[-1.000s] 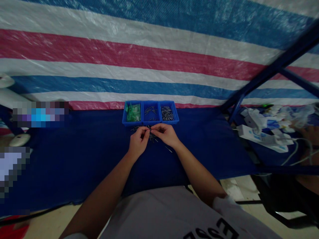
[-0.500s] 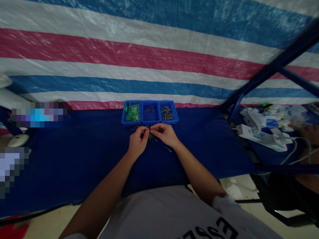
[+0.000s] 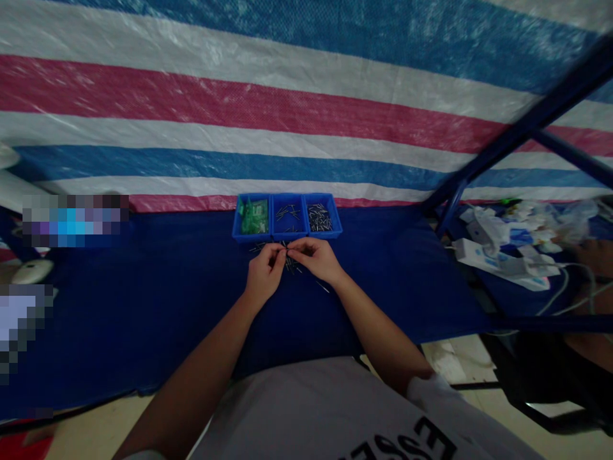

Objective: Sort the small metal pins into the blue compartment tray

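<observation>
My left hand (image 3: 265, 271) and my right hand (image 3: 320, 257) meet fingertip to fingertip just in front of a blue three-compartment tray (image 3: 288, 236). Both are closed in a pinch; whatever lies between the fingers is too small to make out. Beneath and around the fingertips lie several loose thin dark metal pieces (image 3: 291, 264), like pins or small bits. One longer thin piece (image 3: 322, 287) rests apart, by my right wrist. Green plastic packets (image 3: 255, 217) fill the tray's left compartment. A few thin pieces (image 3: 288, 211) lie in the middle one, and many short dark ones (image 3: 319, 218) in the right.
The dark blue tabletop (image 3: 182, 287) runs up to a striped plastic sheet (image 3: 287, 115). On the right are a blue metal frame (image 3: 498, 140), a white power strip (image 3: 500, 265) with cables, and part of another person's arm (image 3: 598, 259). Blurred items sit at the left.
My hands hold almost the same pinched position. The whole view has shifted very slightly; the tray and loose pieces stay in place.
</observation>
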`<state>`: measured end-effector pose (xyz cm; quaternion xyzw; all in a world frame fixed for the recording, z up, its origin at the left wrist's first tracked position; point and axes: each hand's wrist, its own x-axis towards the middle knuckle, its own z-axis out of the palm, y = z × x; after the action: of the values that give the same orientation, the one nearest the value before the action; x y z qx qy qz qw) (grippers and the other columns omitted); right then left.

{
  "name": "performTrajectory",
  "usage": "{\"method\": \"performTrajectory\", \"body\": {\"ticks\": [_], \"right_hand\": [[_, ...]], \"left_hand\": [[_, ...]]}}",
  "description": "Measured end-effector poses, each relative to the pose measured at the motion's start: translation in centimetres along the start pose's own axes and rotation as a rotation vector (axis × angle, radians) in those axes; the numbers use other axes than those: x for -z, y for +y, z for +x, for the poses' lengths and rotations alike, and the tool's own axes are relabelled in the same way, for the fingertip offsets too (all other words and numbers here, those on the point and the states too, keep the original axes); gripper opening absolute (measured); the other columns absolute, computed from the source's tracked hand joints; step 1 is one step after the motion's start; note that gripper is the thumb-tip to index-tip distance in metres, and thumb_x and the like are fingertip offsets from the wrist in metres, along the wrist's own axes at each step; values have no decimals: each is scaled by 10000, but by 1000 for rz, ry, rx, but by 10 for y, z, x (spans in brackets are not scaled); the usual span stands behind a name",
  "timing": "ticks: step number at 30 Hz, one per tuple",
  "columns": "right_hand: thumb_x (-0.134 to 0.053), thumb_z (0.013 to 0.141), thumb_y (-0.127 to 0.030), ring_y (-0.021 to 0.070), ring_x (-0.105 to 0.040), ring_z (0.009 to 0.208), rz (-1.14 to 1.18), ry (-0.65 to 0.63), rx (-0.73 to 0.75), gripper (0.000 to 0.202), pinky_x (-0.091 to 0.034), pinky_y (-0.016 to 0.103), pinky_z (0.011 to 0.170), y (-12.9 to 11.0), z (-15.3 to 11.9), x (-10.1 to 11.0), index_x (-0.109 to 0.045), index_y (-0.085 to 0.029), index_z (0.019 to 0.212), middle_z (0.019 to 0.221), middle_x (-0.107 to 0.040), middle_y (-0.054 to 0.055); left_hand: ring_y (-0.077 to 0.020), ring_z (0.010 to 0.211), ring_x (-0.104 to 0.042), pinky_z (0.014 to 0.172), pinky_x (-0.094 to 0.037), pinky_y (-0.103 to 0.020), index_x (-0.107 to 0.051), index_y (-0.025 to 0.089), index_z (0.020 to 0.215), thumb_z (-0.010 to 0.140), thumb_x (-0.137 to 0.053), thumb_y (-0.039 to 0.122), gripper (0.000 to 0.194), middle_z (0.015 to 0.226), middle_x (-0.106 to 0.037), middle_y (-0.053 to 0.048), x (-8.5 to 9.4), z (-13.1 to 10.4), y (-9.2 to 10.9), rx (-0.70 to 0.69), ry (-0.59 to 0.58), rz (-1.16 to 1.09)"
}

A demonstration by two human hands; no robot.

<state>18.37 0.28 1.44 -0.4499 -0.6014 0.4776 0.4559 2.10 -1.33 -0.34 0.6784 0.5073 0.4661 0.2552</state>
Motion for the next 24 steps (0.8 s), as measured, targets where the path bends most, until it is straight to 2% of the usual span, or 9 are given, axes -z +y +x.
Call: {"method": "performTrajectory", "body": {"ticks": [24], "right_hand": [[-720,754,-330,120,-624,661,-11,-2,17,212,-483,243,619,3,1,0,-723,-180,904,815,-723,31]], "left_hand": [[-93,566,-554,586,-438,-206,-618,184,931,899,-526,320,167,665,-619,27,-1,0,0,9,-1,6]]}}
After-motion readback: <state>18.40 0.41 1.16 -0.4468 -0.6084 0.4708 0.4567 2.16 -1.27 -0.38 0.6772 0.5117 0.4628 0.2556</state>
